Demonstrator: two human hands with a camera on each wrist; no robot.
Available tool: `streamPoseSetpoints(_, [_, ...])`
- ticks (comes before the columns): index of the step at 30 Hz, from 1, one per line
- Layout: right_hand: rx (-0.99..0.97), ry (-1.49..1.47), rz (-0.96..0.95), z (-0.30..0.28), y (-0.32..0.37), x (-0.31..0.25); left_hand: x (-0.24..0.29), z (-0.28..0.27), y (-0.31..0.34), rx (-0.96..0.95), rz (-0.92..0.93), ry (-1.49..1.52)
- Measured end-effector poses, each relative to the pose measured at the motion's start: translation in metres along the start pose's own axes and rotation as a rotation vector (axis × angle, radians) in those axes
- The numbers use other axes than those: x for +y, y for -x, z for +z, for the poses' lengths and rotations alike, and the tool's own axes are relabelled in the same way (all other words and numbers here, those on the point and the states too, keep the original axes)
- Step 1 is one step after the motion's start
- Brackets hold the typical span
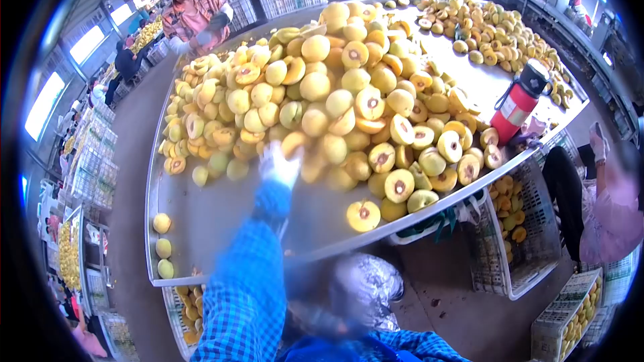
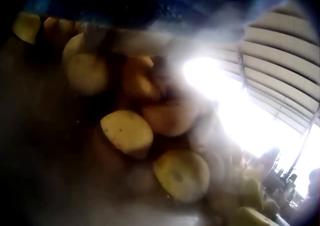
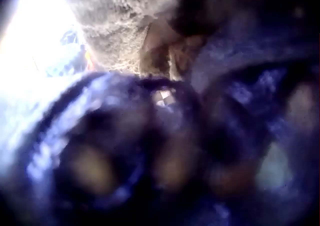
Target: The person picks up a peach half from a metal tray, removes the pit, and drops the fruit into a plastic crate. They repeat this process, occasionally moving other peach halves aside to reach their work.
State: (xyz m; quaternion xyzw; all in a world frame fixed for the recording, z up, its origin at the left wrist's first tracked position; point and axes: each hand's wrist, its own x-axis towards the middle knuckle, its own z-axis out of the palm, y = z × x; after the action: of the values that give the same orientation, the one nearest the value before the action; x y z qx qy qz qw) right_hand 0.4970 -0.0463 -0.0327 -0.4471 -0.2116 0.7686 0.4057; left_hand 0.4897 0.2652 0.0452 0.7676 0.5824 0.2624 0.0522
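Note:
My left hand (image 1: 280, 164), in a white glove, reaches to the front edge of a big heap of halved yellow peaches (image 1: 314, 87). A peach half (image 1: 293, 142) shows at its blurred fingertips; I cannot tell whether they grip it. More peach halves (image 2: 181, 175) lie below the left hand in the dim left wrist view. My right sleeve (image 1: 419, 347) lies low by my lap, and the right hand there is lost in blur. The right wrist view holds pale fuzzy fabric (image 3: 115, 28) and dark blue cloth, close up.
The heap lies on a rimmed metal table (image 1: 194, 221). A red flask (image 1: 516, 104) with a black lid stands at its right edge. Crates (image 1: 516, 228) of peaches sit below the near rim. Another person (image 1: 194, 13) is at the far left side.

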Motion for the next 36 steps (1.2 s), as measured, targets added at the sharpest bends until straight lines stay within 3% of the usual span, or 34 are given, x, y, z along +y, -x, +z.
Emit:
streamPoseSetpoints(1, [0.032, -0.001, -0.014, -0.006, -0.001, 0.0, 0.003, 0.006, 0.008, 0.11, 0.024, 0.09])
streamPoseSetpoints(3, [0.088, 0.01, -0.054, -0.014, -0.004, 0.002, 0.0, 0.02, 0.008, 0.146, -0.004, 0.227])
streamPoseSetpoints(6, [0.158, 0.03, -0.107, -0.017, -0.005, 0.003, 0.013, -0.007, 0.004, -0.008, -0.042, 0.419])
streamPoseSetpoints(8, [0.181, 0.039, -0.142, -0.018, -0.002, 0.004, -0.024, 0.042, -0.015, 0.146, -0.139, 0.759])
streamPoseSetpoints(9, [0.185, 0.042, -0.156, -0.015, -0.002, 0.006, -0.021, 0.032, -0.015, 0.208, -0.192, 0.924])
streamPoseSetpoints(10, [0.188, 0.043, -0.171, -0.01, 0.0, 0.009, -0.031, 0.017, -0.012, -0.025, -0.352, 1.389])
streamPoseSetpoints(11, [0.175, 0.037, -0.182, -0.005, 0.0, 0.013, -0.002, -0.06, 0.018, -0.177, -0.479, 1.607])
streamPoseSetpoints(13, [0.139, 0.018, -0.187, 0.013, 0.003, 0.019, -0.031, -0.089, 0.042, -0.37, -0.662, 2.006])
streamPoseSetpoints(16, [0.04, -0.101, -0.118, 0.057, 0.016, 0.016, -0.05, -0.135, 0.099, -0.203, -0.75, 2.229])
streamPoseSetpoints(19, [0.019, -0.026, -0.113, 0.087, 0.023, 0.003, -0.054, -0.177, 0.147, -0.155, -0.939, 2.299])
streamPoseSetpoints(20, [0.017, 0.26, -0.291, 0.079, 0.02, 0.008, -0.062, -0.18, 0.157, -0.236, -1.002, 2.225])
streamPoseSetpoints(22, [0.192, 0.871, -0.653, 0.063, 0.013, 0.017, -0.08, -0.176, 0.183, -0.25, -0.909, 2.047])
streamPoseSetpoints(25, [0.388, 1.27, -1.085, 0.026, -0.033, 0.046, -0.093, -0.174, 0.212, -0.273, -0.767, 1.866])
streamPoseSetpoints(28, [0.353, 1.501, -1.301, 0.027, -0.041, 0.031, -0.098, -0.17, 0.221, -0.208, -0.64, 1.759])
streamPoseSetpoints(30, [0.33, 1.519, -1.357, 0.07, -0.007, -0.01, -0.098, -0.173, 0.224, -0.183, -0.556, 1.745])
streamPoseSetpoints(32, [0.229, 1.706, -1.224, 0.093, 0.018, -0.033, -0.1, -0.174, 0.229, -0.192, -0.481, 1.732])
streamPoseSetpoints(36, [0.249, 1.858, -1.114, 0.109, 0.026, -0.044, -0.098, -0.171, 0.236, -0.119, -0.387, 1.55])
